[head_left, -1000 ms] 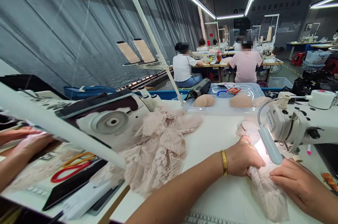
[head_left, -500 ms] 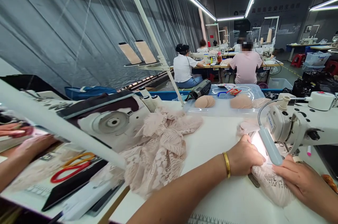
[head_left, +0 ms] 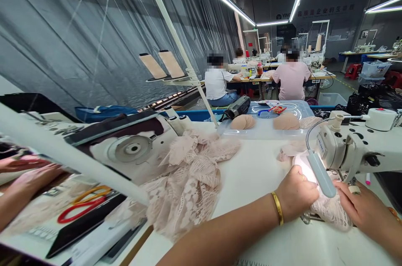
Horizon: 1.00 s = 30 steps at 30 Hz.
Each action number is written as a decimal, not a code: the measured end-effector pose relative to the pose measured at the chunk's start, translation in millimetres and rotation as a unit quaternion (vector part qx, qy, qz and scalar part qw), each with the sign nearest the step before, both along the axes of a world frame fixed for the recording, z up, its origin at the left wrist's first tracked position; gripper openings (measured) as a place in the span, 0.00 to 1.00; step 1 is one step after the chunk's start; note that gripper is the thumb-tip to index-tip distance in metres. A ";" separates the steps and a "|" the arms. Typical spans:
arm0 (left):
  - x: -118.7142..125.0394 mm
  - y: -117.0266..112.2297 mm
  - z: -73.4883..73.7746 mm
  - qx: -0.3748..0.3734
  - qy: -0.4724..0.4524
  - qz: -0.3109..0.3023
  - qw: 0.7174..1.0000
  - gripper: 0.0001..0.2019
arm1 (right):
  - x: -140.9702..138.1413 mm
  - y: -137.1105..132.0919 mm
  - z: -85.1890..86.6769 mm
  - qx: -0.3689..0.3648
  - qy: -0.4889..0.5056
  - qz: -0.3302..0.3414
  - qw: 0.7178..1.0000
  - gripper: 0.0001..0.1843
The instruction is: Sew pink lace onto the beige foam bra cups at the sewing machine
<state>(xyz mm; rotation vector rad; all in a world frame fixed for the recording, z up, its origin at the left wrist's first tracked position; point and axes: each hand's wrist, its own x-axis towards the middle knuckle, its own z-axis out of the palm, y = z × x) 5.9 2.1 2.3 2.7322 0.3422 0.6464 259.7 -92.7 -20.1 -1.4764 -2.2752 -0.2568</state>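
My left hand (head_left: 298, 193), with a gold bracelet at the wrist, has its fingers curled closed on a pale pink lace piece (head_left: 333, 212) at the sewing machine (head_left: 333, 149). At the lace's right side is my right hand (head_left: 361, 205), its fingers pressed together on the cloth. A grey lamp (head_left: 320, 174) on a bendy neck shines onto the work and hides the needle area and some fingertips. Part of the lace lies behind my left hand, brightly lit.
A heap of lace (head_left: 188, 178) lies left of my arm. Behind it stands a thread stand (head_left: 176, 36) with two cones. A clear plastic tray (head_left: 266, 132) holds beige cups. At far left a co-worker's hands (head_left: 34, 174) work near red-handled scissors (head_left: 81, 209). Other people sit sewing ahead.
My left hand has moved slightly right and down, closer to my right hand. The lace has shifted right and is more bunched under the lamp; metal hardware now shows below my left hand.
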 end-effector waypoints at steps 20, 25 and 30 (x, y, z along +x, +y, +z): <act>-12.7 -14.6 41.9 0.080 0.209 0.038 0.974 0.16 | -30.2 -21.4 8.9 0.041 0.006 0.092 0.995 0.26; -18.8 -22.5 53.7 0.064 0.236 -0.045 0.969 0.12 | -32.1 -15.1 -2.7 0.018 -0.019 0.048 0.999 0.24; -22.2 -26.0 57.0 0.116 0.264 0.046 0.956 0.10 | -19.7 -9.0 -6.9 0.019 -0.054 0.022 0.998 0.24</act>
